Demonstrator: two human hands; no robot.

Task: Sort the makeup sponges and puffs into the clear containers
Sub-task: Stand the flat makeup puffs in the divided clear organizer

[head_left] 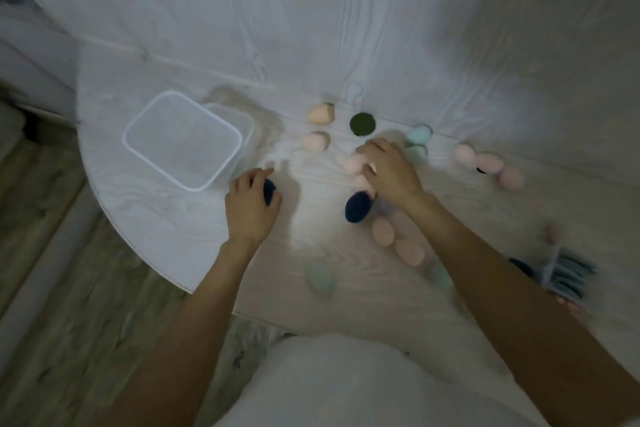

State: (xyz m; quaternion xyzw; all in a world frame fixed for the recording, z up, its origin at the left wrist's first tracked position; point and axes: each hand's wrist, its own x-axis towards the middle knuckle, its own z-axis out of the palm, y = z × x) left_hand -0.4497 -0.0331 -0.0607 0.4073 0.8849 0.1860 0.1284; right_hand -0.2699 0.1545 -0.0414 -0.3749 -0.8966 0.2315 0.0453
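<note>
My left hand (250, 204) is closed around a dark blue sponge (269, 190) just right of the clear container (180, 140), which stands empty on the table with a second clear container (242, 120) tucked behind it. My right hand (388, 168) rests over pink sponges (353, 163) in the middle, fingers curled on one. Another dark blue sponge (358, 206) lies below that hand. Peach sponges (320, 113), a dark green round puff (362, 124) and pale green sponges (419, 135) lie farther back.
The white wood-grain table (346, 28) has a curved edge on the left, with floor below. More pink sponges (485, 163) lie at right, two peach ones (398, 239) near my right forearm, blurred green ones (320, 279) near the front, and stacked grey-blue puffs (561, 274) at far right.
</note>
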